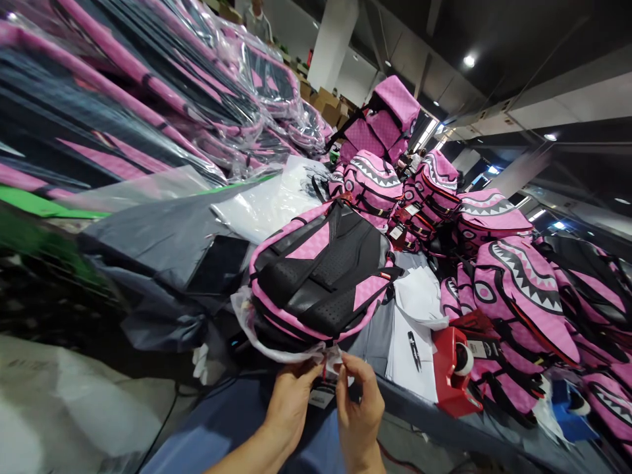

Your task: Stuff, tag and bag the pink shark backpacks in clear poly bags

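Note:
A pink and black backpack (320, 276) lies on the table edge before me, its padded back and straps facing up. A clear plastic bag (266, 347) is gathered around its near end. My left hand (292, 398) pinches the bunched plastic just below the backpack. Close beside it, my right hand (359, 403) has thumb and fingers pressed together on the same plastic. A tag (322, 396) with a pale label hangs between the hands, and a thin strip of red shows above it. The exact fingertip contact is partly hidden.
Plastic-wrapped backpacks (148, 92) are piled at the left. Pink shark-mouth backpacks (523, 289) stand at the right. Nearby are white papers (402, 342), a pen (413, 351), a red tape dispenser (451, 375), a blue dispenser (567, 408) and a dark flat device (218, 264).

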Action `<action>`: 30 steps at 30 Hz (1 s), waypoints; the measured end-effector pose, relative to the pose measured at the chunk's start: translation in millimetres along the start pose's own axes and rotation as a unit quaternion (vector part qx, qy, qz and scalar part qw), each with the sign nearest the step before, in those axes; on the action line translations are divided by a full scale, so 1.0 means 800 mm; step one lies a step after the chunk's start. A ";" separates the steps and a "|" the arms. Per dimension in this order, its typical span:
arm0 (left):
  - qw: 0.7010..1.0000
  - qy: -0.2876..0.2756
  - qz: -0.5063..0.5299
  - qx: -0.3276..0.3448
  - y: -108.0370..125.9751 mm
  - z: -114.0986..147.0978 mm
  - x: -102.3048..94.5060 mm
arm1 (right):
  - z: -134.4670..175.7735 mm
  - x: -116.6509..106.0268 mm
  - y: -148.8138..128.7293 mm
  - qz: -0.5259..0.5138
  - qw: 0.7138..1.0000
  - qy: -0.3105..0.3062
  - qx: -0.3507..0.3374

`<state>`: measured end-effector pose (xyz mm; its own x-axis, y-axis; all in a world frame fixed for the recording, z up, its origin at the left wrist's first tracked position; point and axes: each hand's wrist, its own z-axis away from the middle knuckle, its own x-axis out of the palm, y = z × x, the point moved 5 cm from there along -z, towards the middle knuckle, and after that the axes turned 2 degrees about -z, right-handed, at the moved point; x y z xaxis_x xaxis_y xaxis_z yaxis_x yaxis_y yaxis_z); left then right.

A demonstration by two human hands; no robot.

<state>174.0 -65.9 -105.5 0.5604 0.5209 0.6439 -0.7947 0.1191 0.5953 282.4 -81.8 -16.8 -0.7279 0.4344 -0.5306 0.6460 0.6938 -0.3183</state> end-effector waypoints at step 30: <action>0.993 -0.019 -0.113 -0.043 0.056 0.069 -0.001 | -0.012 0.041 -0.009 0.165 0.981 -0.039 -0.090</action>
<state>151.0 -107.5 -53.2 0.7331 0.4411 0.5177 -0.6644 0.3017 0.6838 251.6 -67.1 -24.3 -0.4615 0.6122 -0.6421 0.7877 0.6157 0.0210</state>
